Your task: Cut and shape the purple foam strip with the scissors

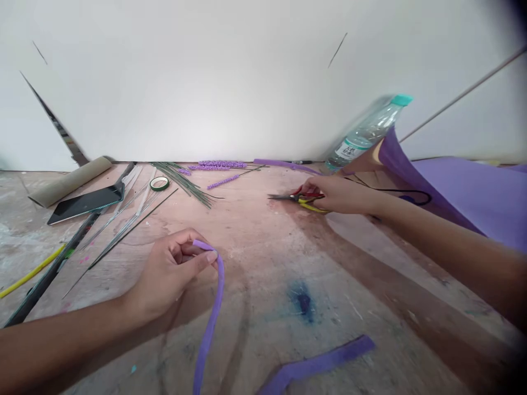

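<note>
Between the thumb and fingers of my left hand [175, 271] is pinched a narrow purple paper strip [216, 307]. Its short end pokes out past the fingertips, and the long part hangs down beyond the lower edge of the view. My right hand [325, 192] is closed around the red and yellow handles of a pair of scissors [284, 197], whose blades point left, low over the table. A second purple strip [321, 362] lies on the table at the bottom, its lower end cut off by the frame.
Several green stems [189, 184], purple beaded sprigs [222, 164], a tape roll [159, 183], a phone [88, 203] and a cardboard tube [72, 181] lie at the back left. A water bottle [366, 134] leans at the back right beside purple sheets [465, 186]. A white wall stands behind.
</note>
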Motion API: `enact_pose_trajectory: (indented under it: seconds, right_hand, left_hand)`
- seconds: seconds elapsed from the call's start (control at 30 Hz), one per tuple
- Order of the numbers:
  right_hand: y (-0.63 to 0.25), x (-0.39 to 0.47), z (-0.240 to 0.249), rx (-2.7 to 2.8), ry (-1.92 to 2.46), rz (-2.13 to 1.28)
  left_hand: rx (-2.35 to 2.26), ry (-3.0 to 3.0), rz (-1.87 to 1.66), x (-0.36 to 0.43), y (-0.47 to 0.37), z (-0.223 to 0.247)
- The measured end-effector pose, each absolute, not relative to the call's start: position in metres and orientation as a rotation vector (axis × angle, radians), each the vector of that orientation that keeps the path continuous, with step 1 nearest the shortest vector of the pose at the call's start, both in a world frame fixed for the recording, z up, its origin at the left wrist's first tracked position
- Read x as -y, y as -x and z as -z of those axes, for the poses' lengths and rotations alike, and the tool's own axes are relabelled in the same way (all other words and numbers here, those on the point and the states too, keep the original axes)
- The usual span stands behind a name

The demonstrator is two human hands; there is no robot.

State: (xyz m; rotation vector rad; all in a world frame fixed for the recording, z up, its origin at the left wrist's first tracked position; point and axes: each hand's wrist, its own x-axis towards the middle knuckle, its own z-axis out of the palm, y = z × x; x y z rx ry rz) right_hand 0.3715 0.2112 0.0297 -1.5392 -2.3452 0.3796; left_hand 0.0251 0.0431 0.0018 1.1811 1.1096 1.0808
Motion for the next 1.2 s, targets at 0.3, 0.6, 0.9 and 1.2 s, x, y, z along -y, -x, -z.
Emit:
enact_pose_trajectory:
  seconds: [0.3, 0.6, 0.9, 1.2]
  right_hand:
    - [-0.27, -0.107, -0.061, 2.556, 1.318, -0.485]
    - [-0.248, -0.068, -0.047, 2.635, 1.081, -0.513]
    - [-0.25, -0.065, -0.037, 2.748, 1.097, -0.399]
    - [-0.256, -0.067, -0.027, 2.741, 0.947, -0.372]
  left_hand:
    - [-1.159, -1.155, -1.017, -0.043, -0.024, -0.005]
    - [-1.03, -1.124, -1.08, -0.039, -0.027, -0.005]
    - [-1.004, -1.193, -1.067, -0.036, -0.025, -0.005]
    - [-0.996, -1.246, -1.066, -0.038, -0.025, -0.007]
